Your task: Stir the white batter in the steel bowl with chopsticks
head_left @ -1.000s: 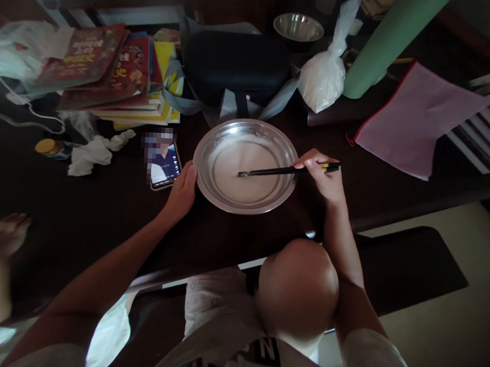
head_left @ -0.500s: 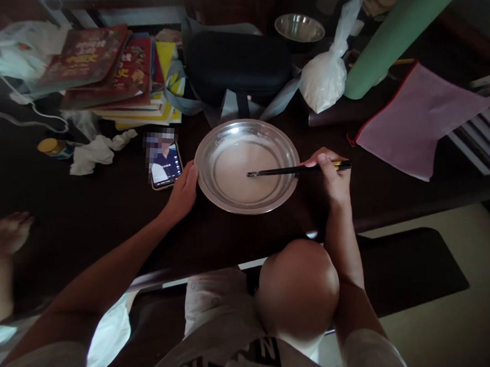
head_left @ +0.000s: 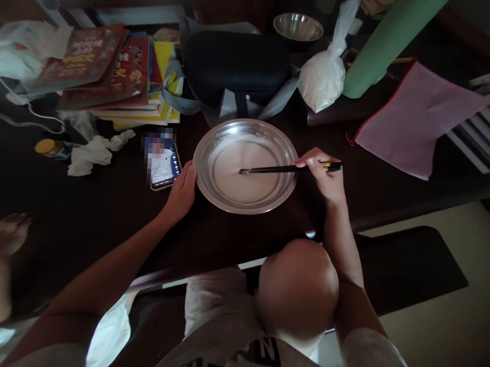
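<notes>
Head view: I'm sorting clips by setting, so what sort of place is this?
Probably a room in a home: a dark table holds a stack of books, a lit phone and a metal bowl of pale mixture, like household clutter.

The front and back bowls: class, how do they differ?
The front bowl appears larger than the back bowl. The left hand touches the front bowl; no hand touches the back bowl. Chopsticks reach into the front bowl's pale liquid, not the back bowl. Both are shiny metal.
</notes>
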`<state>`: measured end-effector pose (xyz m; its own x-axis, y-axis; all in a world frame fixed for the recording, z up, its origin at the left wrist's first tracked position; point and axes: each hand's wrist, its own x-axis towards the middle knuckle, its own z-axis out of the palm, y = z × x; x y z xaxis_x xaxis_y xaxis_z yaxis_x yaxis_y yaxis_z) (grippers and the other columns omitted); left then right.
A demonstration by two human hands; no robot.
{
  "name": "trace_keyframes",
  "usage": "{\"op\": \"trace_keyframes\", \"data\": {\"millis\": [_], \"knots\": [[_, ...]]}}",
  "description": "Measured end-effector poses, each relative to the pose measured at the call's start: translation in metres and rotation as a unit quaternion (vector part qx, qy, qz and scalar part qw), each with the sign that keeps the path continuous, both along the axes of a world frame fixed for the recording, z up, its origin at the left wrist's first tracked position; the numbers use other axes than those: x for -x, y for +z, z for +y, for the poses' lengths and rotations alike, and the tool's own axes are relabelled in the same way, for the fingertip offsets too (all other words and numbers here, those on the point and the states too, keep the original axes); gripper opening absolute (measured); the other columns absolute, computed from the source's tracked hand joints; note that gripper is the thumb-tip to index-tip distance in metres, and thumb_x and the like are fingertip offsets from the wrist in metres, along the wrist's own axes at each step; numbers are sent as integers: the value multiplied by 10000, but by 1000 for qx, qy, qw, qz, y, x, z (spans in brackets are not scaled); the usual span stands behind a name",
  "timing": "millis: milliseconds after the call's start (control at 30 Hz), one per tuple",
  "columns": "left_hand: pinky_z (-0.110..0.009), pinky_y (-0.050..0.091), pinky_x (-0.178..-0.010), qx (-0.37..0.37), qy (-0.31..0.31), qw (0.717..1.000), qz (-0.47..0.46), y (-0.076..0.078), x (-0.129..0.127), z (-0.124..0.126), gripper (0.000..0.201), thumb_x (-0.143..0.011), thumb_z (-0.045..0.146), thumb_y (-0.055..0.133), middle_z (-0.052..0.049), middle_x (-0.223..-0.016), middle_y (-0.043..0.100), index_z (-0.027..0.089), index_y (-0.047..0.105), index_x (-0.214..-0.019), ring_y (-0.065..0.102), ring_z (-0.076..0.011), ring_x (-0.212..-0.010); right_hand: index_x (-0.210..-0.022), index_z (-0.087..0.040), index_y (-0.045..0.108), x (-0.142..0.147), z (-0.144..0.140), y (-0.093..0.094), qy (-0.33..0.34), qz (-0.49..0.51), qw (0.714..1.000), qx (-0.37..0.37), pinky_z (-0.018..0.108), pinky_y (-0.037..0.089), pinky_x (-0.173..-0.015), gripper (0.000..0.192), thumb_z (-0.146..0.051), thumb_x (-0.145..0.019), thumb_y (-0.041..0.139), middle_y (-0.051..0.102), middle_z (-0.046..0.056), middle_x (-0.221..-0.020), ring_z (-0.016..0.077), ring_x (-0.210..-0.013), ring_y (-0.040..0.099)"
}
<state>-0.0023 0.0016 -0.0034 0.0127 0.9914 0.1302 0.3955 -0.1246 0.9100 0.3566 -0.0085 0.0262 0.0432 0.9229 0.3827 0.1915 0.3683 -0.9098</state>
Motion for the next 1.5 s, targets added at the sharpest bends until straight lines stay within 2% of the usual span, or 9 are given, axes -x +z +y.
{"op": "trace_keyframes", "data": {"millis": [133, 300, 467, 600, 767, 933, 1133, 1300, 1500], "knots": [[-452, 534, -1169, -6, -3, 1000, -5, -1, 1, 0, 618, -1033, 750, 472, -113, -1198, 784, 228, 756, -1201, 702, -324, -1251, -723, -279, 784, -1, 1, -1, -39, 24, 999, -5, 378, 646, -802, 437, -655, -936, 713, 778, -1, -730, 200, -765, 799], [-439, 539, -1152, -6, -5, 1000, 6, 1, 1, -1, 619, -1048, 739, 443, -116, -1199, 780, 222, 744, -1206, 700, -309, -1243, -758, -289, 799, -1, 0, 0, -3, -17, 1000, 8, 384, 646, -819, 439, -696, -904, 726, 796, 9, -771, 211, -815, 797], [-470, 530, -1168, 0, -7, 1000, 12, 4, 0, -1, 631, -1043, 744, 441, -127, -1200, 770, 211, 737, -1204, 692, -321, -1250, -742, -280, 784, -2, 0, -2, -40, 12, 999, -3, 377, 640, -803, 439, -658, -947, 696, 772, -6, -730, 193, -750, 779], [-495, 517, -1188, 3, 4, 1000, 3, 2, -1, -1, 695, -1011, 799, 452, -136, -1222, 770, 198, 740, -1207, 684, -334, -1267, -748, -278, 803, -1, 0, -1, 6, -12, 1000, -4, 385, 641, -846, 416, -642, -933, 725, 800, 11, -777, 206, -821, 795], [-492, 526, -1179, -3, 1, 1000, -6, -1, 0, 0, 667, -1007, 797, 472, -132, -1198, 781, 223, 754, -1194, 693, -338, -1253, -754, -285, 798, -1, 0, 0, -47, 13, 999, -2, 396, 650, -832, 424, -658, -935, 712, 789, 1, -746, 208, -786, 797], [-489, 521, -1185, -5, 2, 1000, 8, 0, 1, 0, 720, -1012, 817, 437, -137, -1248, 774, 206, 743, -1238, 689, -325, -1269, -751, -290, 804, 0, 0, 1, -3, -16, 1000, -2, 403, 654, -853, 432, -688, -903, 733, 800, 13, -772, 216, -825, 797], [-469, 528, -1172, -11, 1, 1000, 4, 0, 0, 0, 727, -1008, 827, 441, -123, -1247, 781, 203, 744, -1227, 697, -309, -1244, -741, -285, 786, -1, 0, 0, -45, 12, 999, 6, 391, 648, -799, 448, -689, -919, 711, 773, -2, -729, 204, -747, 782], [-473, 520, -1180, -7, 3, 1000, 10, 1, 0, -1, 723, -1019, 809, 434, -132, -1246, 778, 192, 739, -1242, 694, -316, -1247, -781, -290, 817, 0, 0, -1, -12, -22, 1000, -7, 394, 632, -876, 394, -648, -922, 735, 817, 15, -814, 219, -883, 797], [-475, 527, -1173, -14, -3, 1000, 4, 0, 0, 0, 698, -1017, 806, 442, -130, -1215, 778, 209, 747, -1211, 691, -317, -1248, -739, -279, 790, -1, 1, 0, -27, -1, 1000, 5, 380, 636, -795, 451, -681, -926, 707, 783, 3, -742, 201, -755, 783]]}}
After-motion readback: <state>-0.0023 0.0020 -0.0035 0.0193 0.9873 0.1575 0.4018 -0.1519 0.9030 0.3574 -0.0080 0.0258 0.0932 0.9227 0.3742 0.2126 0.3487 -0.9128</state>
